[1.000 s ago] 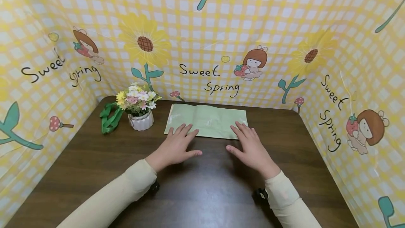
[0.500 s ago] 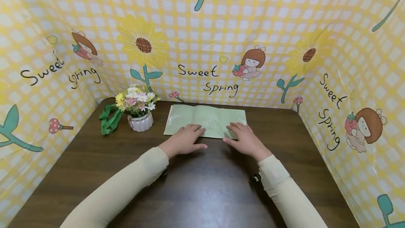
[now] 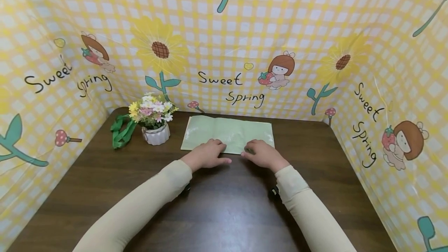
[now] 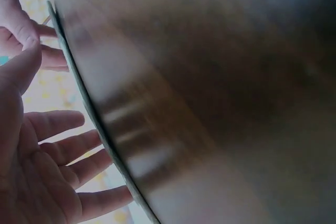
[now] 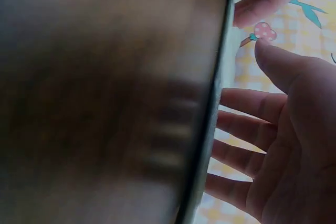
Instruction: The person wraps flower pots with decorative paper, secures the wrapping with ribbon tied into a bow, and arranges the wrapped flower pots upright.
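A flat pale green folded sheet [image 3: 229, 129] with a slightly glossy, creased surface lies at the back of the brown table. My left hand [image 3: 206, 154] reaches its near edge, fingers over the sheet and thumb apart, pointing right. Close to the same edge, farther right, is my right hand [image 3: 262, 154], its fingers a little bent. In the left wrist view the fingers [image 4: 86, 169] are spread and meet the sheet's thin edge [image 4: 84, 93]. The right wrist view shows the right fingers [image 5: 247, 129] similarly extended against it. Neither hand pinches it.
A white pot [image 3: 156, 134] of artificial flowers stands left of the sheet, beside a looped green ribbon [image 3: 122, 133]. Yellow checked cloth [image 3: 224, 30] walls in the table [image 3: 224, 209] at the back and both sides.
Both hands have moved inward toward each other along the sheet's near edge, and the right fingers have bent a little. The sheet, pot and ribbon stay put.
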The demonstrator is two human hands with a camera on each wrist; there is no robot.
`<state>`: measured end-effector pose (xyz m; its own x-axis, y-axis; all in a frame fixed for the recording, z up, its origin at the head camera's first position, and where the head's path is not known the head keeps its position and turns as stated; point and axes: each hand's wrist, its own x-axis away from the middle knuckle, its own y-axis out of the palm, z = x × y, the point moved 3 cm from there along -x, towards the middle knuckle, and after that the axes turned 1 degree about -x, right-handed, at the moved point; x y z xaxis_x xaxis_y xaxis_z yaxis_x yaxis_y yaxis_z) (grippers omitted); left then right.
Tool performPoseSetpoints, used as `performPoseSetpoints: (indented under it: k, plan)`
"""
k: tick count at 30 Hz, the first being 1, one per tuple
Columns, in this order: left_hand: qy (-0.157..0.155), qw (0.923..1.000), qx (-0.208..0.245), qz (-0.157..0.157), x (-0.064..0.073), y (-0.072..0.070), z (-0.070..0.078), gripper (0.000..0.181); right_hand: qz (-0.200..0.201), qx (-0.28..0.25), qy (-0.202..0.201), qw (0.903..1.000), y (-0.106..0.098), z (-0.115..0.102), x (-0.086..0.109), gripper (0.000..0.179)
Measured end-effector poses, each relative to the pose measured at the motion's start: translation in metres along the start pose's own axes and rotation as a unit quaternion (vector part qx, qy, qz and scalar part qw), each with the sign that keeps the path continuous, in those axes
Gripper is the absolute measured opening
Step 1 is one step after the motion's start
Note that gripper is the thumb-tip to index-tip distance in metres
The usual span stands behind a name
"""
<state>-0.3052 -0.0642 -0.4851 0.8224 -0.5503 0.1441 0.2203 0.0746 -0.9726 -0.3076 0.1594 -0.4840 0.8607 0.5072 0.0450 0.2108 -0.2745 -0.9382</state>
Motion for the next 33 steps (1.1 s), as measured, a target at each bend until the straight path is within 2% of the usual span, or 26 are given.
performPoseSetpoints:
  k: [5, 12, 21, 26, 33]
  plan:
    - [-0.005, 0.9999, -0.013, -0.004, 0.000, 0.001, 0.002, 0.074, 0.000, 0.019, 0.001, 0.9998, 0.002, 0.000, 0.002, 0.050]
    - [-0.001, 0.9996, -0.028, -0.006, 0.001, 0.000, 0.007, 0.071, 0.009, 0.038, -0.001, 0.9992, 0.003, -0.007, 0.007, 0.041]
    - [0.011, 0.9996, -0.021, -0.016, 0.001, -0.003, 0.004, 0.061, 0.010, 0.045, 0.010, 0.9989, 0.003, -0.019, 0.019, 0.040]
    - [0.009, 0.9996, -0.025, -0.010, 0.001, -0.003, 0.004, 0.053, 0.006, 0.059, 0.014, 0.9982, 0.005, -0.028, 0.028, 0.039]
    - [0.000, 0.9991, -0.042, -0.003, 0.000, -0.004, 0.012, 0.048, 0.039, 0.094, -0.004, 0.9948, 0.010, -0.044, 0.036, 0.027]
